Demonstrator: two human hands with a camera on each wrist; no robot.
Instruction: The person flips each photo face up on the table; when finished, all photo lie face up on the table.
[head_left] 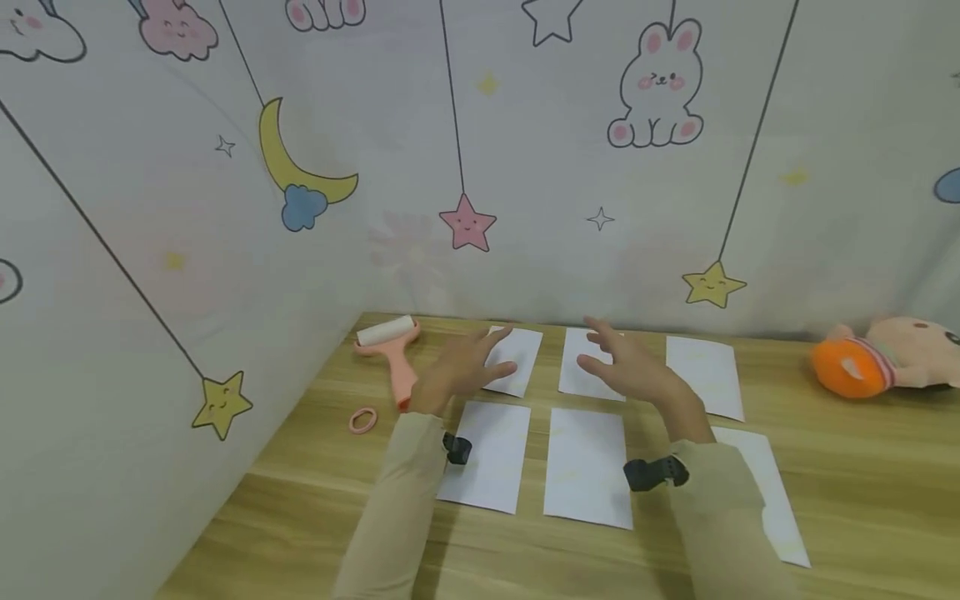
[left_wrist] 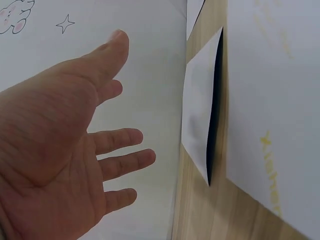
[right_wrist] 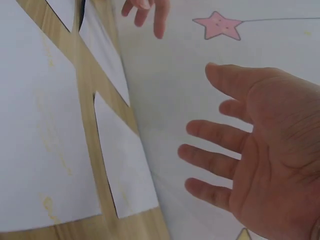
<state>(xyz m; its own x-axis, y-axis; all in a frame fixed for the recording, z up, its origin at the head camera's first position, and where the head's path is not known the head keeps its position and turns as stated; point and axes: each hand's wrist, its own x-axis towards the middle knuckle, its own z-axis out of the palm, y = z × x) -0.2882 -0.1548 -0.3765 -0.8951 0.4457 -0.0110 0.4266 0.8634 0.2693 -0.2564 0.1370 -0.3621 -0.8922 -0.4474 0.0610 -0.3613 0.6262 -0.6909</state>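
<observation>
My left hand (head_left: 467, 364) hovers over the back-left white sheet (head_left: 525, 354), its fingers spread and holding nothing. The right hand (head_left: 630, 362) is held over the back-middle sheet (head_left: 581, 375), also with nothing in it. In the left wrist view the palm (left_wrist: 50, 140) and relaxed fingers show against the backdrop, apart from the paper. The right wrist view shows an unfilled palm (right_wrist: 280, 155) beside the sheets. Nearer the front lie a left sheet (head_left: 491, 442) and a middle sheet (head_left: 588, 467). Faint yellow marks, partly letters, show on some sheets.
A pink-handled roller (head_left: 397, 367) and a small pink ring (head_left: 363, 420) lie left on the wooden table (head_left: 315, 492). Two more sheets, a back one (head_left: 705, 375) and a front one (head_left: 772, 492), lie right of the hands. A plush toy (head_left: 907, 354) rests far right. A patterned backdrop (head_left: 540, 275) borders the table.
</observation>
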